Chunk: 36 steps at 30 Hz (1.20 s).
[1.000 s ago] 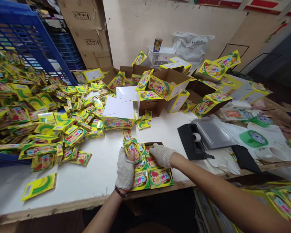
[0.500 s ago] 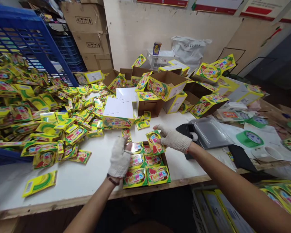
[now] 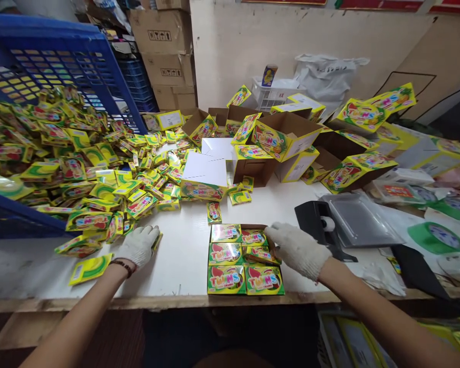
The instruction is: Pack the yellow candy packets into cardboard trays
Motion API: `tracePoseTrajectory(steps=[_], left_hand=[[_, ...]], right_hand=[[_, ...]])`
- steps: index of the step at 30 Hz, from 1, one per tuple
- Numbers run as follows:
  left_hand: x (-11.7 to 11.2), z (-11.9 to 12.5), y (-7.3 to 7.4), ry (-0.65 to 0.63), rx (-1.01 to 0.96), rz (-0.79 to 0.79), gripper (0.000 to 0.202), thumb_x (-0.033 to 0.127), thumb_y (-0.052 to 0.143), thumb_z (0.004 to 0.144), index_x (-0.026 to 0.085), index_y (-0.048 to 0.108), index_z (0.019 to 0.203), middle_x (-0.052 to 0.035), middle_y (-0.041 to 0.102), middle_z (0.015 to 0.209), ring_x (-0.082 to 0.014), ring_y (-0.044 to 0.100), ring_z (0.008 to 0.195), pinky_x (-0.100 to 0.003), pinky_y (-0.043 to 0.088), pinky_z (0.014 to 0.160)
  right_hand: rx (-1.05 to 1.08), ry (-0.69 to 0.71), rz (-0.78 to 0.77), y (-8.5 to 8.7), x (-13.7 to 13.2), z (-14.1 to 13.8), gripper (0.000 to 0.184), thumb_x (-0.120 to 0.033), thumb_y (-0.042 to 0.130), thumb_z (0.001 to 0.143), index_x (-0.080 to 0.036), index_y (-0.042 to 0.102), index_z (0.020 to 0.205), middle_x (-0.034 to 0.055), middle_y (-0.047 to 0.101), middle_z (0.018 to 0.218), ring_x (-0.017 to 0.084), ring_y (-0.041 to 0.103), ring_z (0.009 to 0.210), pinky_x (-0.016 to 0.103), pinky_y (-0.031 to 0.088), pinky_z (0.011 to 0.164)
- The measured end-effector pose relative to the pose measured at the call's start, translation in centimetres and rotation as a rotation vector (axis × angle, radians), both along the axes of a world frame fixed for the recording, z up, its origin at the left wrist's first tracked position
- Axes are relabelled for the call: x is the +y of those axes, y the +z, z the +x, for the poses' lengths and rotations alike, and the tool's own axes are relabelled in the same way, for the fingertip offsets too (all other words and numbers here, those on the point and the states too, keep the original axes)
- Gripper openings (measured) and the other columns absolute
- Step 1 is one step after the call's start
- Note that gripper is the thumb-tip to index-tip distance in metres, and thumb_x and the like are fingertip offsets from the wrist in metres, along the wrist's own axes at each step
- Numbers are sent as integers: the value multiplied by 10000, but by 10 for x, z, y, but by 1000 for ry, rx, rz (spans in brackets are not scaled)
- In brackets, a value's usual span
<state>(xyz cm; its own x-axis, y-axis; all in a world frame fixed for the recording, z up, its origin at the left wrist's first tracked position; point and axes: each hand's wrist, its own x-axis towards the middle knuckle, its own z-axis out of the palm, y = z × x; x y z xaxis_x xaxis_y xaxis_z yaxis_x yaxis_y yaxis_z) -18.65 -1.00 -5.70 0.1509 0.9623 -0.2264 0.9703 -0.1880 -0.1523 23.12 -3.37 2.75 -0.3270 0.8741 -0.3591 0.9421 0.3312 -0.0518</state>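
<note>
My left hand (image 3: 137, 248), in a white knit glove, is over a small yellow-green box lying at the edge of the pile (image 3: 90, 220). Its fingers curl over the box, whose edge shows past the fingertips. In front of me stands an open display carton (image 3: 255, 226) with small printed boxes in two columns. One small box (image 3: 261, 254) sits tilted in the right column, above the others. My right hand (image 3: 299, 250), also gloved, is at the carton's right side, fingers apart and close to the tilted box; they grip nothing that I can see.
A blue plastic crate (image 3: 61, 36) on its side spills small boxes from the left. Folded display cartons (image 3: 283, 138) crowd the back of the table. On the right are a black tape dispenser (image 3: 318, 225), a clear tray (image 3: 362, 220) and green tape (image 3: 437, 237).
My left hand has moved left from the carton to the pile and onto a small box. My right hand has let go of its small box, which now lies tilted in the carton.
</note>
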Motion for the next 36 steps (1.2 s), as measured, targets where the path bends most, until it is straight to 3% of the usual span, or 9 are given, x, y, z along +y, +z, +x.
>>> tracePoseTrajectory(steps=[2, 4, 10, 16, 21, 27, 29, 34, 36], left_hand=[[1, 8, 8, 35, 22, 24, 325, 147, 487, 747, 162, 589, 1055, -135, 631, 1085, -307, 573, 1024, -411, 417, 884], [-1, 17, 15, 86, -76, 99, 217, 221, 544, 712, 163, 567, 919, -120, 623, 968, -305, 582, 943, -415, 432, 835], [-31, 71, 30, 343, -1207, 172, 350, 415, 672, 687, 209, 473, 887, 15, 562, 757, -164, 563, 677, -290, 478, 639], [-48, 162, 46, 424, -1856, -154, 542, 510, 727, 713, 187, 505, 1087, -74, 676, 1004, -192, 667, 815, -296, 549, 672], [-34, 192, 43, 493, -1980, -287, 589, 488, 777, 666, 181, 537, 1108, -74, 710, 994, -207, 691, 811, -315, 578, 686], [-20, 198, 39, 537, -2068, -277, 627, 306, 836, 571, 177, 544, 1111, -86, 712, 1037, -218, 694, 903, -334, 571, 798], [-18, 204, 41, 536, -2092, -246, 613, 296, 837, 556, 173, 546, 1082, -85, 713, 1014, -216, 693, 898, -341, 565, 809], [-14, 229, 48, 388, -2096, -208, 485, 331, 776, 636, 179, 525, 1022, -68, 704, 948, -208, 687, 857, -366, 552, 810], [-13, 236, 46, 330, -1972, -134, 451, 343, 728, 694, 183, 522, 1062, -74, 685, 986, -209, 674, 882, -379, 540, 830]], right_hand=[[26, 181, -13, 0, 5, -6, 246, -286, 591, 831, -187, 624, 1053, 120, 660, 1124, 296, 610, 1027, 357, 435, 804], [37, 216, -92, -2, 6, -12, 283, -356, 589, 831, -201, 636, 1062, 114, 686, 1085, 308, 627, 989, 361, 437, 778], [106, 161, -247, -17, 7, -8, 341, -242, 519, 865, -192, 607, 1192, 118, 696, 1128, 264, 663, 931, 308, 451, 729], [140, 188, -266, -20, 34, -7, 348, -145, 434, 911, -178, 646, 1185, 88, 694, 1146, 199, 649, 993, 252, 461, 811], [-62, 211, -236, -20, 35, -33, 211, -144, 608, 803, -129, 758, 951, 171, 711, 1034, 291, 663, 969, 300, 465, 785], [21, 135, -205, -26, 27, -31, 231, -126, 578, 829, -132, 723, 1009, 160, 724, 1011, 273, 671, 927, 303, 468, 767], [136, 75, -172, -23, 27, -23, 253, -179, 520, 890, -152, 690, 1075, 128, 721, 1040, 231, 668, 928, 278, 476, 770], [821, -228, -79, -9, 29, -6, 405, -279, 505, 890, -126, 543, 1263, 88, 713, 1047, 182, 660, 871, 266, 510, 720], [834, -191, -41, -4, 35, 0, 378, -238, 506, 874, -131, 576, 1230, 87, 711, 1065, 186, 655, 903, 278, 506, 757]])
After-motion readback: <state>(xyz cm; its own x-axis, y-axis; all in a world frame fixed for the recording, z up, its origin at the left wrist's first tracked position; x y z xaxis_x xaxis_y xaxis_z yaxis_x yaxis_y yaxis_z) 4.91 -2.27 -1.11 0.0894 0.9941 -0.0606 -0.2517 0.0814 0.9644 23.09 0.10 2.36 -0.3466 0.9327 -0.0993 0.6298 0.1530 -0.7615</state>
